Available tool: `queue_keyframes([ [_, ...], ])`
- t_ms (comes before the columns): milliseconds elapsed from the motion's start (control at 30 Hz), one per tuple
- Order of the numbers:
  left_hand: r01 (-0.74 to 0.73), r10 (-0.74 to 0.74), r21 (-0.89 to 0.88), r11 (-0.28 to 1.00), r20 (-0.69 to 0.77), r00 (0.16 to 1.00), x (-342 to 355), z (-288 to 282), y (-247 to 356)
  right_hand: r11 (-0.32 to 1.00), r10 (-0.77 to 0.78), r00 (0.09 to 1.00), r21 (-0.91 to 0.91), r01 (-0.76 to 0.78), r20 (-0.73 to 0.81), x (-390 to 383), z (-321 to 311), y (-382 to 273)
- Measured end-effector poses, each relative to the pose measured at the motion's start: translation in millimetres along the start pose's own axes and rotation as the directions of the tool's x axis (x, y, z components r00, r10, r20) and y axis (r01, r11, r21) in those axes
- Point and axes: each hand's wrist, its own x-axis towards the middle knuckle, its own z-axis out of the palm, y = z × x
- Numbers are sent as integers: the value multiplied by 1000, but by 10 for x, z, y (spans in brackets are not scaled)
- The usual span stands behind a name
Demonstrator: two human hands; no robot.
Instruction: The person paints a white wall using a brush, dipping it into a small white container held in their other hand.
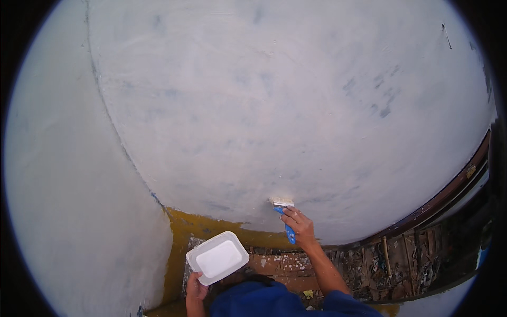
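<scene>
My right hand (pixel 300 228) is closed round the blue handle of a paintbrush (pixel 279 207). The brush's pale bristles touch the lower part of the white-painted wall (pixel 253 127), just above a mustard-yellow band. Low and to the left, my left hand (pixel 196 288) grips the near corner of a white plastic tub (pixel 241 255). White paint (pixel 216 260) covers the tub's bottom. Grey-blue patches show through the wall's white coat in many places, most darkly at the upper right.
A second pale wall (pixel 79 174) meets this one at a corner on the left. Yellow paint (pixel 203 224) runs along the wall's foot. Debris and paint-spattered boards (pixel 280 264) lie below. A dark brown edge (pixel 438 195) curves along the right.
</scene>
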Motion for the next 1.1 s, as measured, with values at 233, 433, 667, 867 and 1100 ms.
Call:
queue_keyframes([
  [233,58,-58,14,998,11,998,48,-101,-18,958,-206,752,-285,26,-626,538,-734,-167],
  [433,44,-45,57,997,23,999,141,71,-88,993,4,993,-113,-17,-119,-509,655,-15],
  [667,38,-39,28,999,26,999,71,206,-65,999,34,984,29,-29,-176,-74,44,-57],
  [867,79,-80,53,995,23,997,92,127,-99,983,-138,666,-184,2,-733,734,-956,-306],
  [1100,64,-63,33,997,-19,998,171,126,-176,980,-29,946,-195,-37,-324,-5,265,-91],
])
